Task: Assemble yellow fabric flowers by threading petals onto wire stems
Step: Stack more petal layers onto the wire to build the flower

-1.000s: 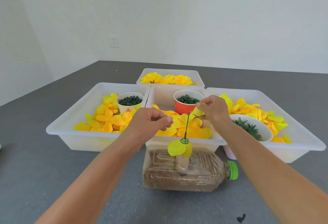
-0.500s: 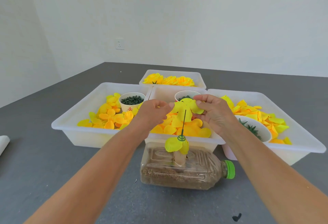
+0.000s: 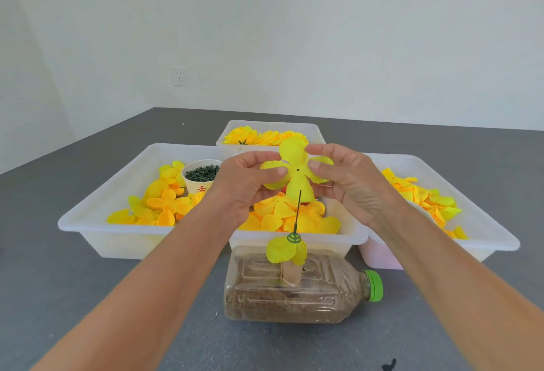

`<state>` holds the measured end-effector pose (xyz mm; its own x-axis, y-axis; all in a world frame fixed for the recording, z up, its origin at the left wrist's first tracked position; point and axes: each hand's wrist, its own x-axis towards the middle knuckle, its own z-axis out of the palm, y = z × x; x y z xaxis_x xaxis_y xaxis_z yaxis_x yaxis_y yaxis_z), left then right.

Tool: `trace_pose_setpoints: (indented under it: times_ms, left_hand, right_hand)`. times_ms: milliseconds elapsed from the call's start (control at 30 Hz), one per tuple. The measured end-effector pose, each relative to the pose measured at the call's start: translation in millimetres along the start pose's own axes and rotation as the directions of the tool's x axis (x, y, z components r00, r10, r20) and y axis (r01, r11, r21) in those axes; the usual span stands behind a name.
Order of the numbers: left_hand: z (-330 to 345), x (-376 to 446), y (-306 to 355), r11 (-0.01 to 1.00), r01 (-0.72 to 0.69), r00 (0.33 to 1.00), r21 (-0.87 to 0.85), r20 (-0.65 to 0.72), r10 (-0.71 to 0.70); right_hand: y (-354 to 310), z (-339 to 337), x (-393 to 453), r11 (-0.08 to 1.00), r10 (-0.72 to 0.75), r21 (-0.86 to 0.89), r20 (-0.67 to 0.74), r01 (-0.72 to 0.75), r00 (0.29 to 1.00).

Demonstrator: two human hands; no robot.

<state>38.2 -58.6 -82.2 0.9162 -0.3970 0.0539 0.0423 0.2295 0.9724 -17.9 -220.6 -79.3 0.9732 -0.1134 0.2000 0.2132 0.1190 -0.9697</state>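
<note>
Both hands, left hand (image 3: pixel 244 185) and right hand (image 3: pixel 347 182), pinch a four-lobed yellow fabric petal piece (image 3: pixel 295 170) by opposite lobes, spread flat. Just below their fingers (image 3: pixel 276 171), a thin green wire stem (image 3: pixel 297 214) stands upright from a sand-filled plastic bottle (image 3: pixel 294 291) lying on the grey tabletop (image 3: pixel 73 297).

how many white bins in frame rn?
4. Left bin with a cup; middle bin behind the bottle, partly hidden by the hands; right bin; far bin with finished flowers. More may sit out of view.
</note>
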Motion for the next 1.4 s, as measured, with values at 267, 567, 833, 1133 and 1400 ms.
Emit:
trace_pose_setpoints:
  times_ms: [267, 567, 833, 1133, 1400]
  left_hand:
    - [8.3, -6.8, 16.7, 0.992, -0.03, 0.992, -0.119, 0.121, 0.044]
    - [19.7, -25.7, 47.8, 0.997, -0.067, 0.978, -0.028, 0.197, 0.071]
    - [9.5, -36.5, 33.4, 0.99, 0.13, 0.983, 0.062, 0.12, -0.137]
    - [9.0, -36.4, 25.5, 0.98, 0.173, 0.983, 0.097, 0.048, -0.178]
    - [9.7, -30.0, 20.3, 0.965, 0.245, 0.967, 0.088, 0.053, -0.251]
  right_hand:
    - [-25.9, 9.2, -3.2, 0.991, 0.03, 0.133, -0.077, -0.019, 0.997]
    - [-62.6, 15.6, -17.7, 0.996, 0.046, 0.078, -0.027, -0.044, 0.999]
    - [-48.3, 20.9, -25.9, 0.958, 0.273, -0.075, -0.038, -0.275, 0.961]
    - [-37.9, 25.9, -24.4, 0.934, 0.321, -0.134, -0.093, -0.332, 0.942]
    - [-36.2, 24.4, -21.4, 0.894, 0.438, -0.084, -0.041, -0.44, 0.898]
